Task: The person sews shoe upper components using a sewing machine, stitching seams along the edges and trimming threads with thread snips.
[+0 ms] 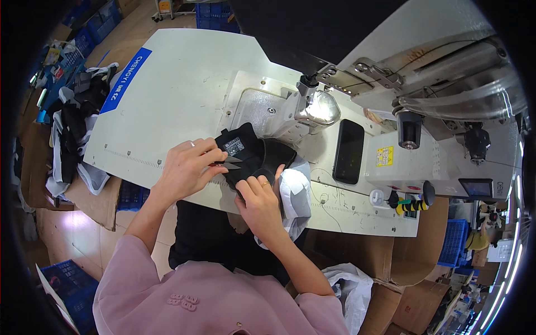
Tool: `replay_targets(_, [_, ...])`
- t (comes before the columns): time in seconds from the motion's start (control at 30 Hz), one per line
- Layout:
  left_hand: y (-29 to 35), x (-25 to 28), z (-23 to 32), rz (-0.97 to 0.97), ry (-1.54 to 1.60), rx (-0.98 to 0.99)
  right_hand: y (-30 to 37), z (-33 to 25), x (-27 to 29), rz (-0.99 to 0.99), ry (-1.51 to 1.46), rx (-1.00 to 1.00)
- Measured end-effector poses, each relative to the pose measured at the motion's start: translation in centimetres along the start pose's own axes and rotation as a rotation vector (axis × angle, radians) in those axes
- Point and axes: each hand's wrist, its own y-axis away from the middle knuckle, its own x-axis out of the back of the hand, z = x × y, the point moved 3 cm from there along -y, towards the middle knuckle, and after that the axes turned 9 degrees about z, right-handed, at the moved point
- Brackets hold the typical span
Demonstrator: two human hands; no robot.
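Note:
A black shoe upper [273,156] with a white printed label on its tongue lies at the sewing machine's post, near the table's front edge. White lining material [295,192] hangs at its right side. My left hand [187,166] is closed on small thread snips [230,163], whose pointed metal blades reach over the black material. My right hand [258,204] grips the upper's near edge, fingers bent round it. Part of the upper is hidden under my hands.
The white sewing machine [296,114] rises ahead, its arm overhanging on the right. A black phone [349,152] rests on the white table [184,72]. Black and white pieces [75,128] are heaped at left. Cardboard boxes [360,254] and a blue crate [453,243] stand at right.

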Motion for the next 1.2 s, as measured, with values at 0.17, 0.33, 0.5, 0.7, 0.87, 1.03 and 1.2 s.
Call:
replay_targets(0.17, [0.0,-1.2,-0.8,-0.005,0.030,0.052,-0.3,0.0,0.5,0.002,-0.060,-0.046])
replay_targets(0.33, [-1.6,-1.9,-0.9,0.050,0.081,0.179,-0.7,0.2,0.9,0.056,-0.061,-0.098])
replay_targets(0.5, [-2.5,-3.6,-0.8,0.022,0.096,0.129,-0.6,0.5,0.8,0.084,-0.063,-0.139])
replay_targets(0.7, [-2.4,-4.1,-1.4,0.085,0.192,0.164,-0.5,0.6,0.8,0.093,-0.064,-0.121])
replay_targets(0.87, [-0.9,0.4,-0.7,0.289,0.323,0.276,-0.8,1.4,3.2,0.187,-0.214,-0.157])
replay_targets(1.03, [0.8,1.7,1.9,0.359,0.355,0.029,-1.7,0.5,6.0,0.240,-0.504,-0.479])
replay_targets(1.2, [-1.2,-0.5,4.4,0.274,0.376,-0.050,-1.0,-0.4,7.6,0.310,-0.418,-0.340])
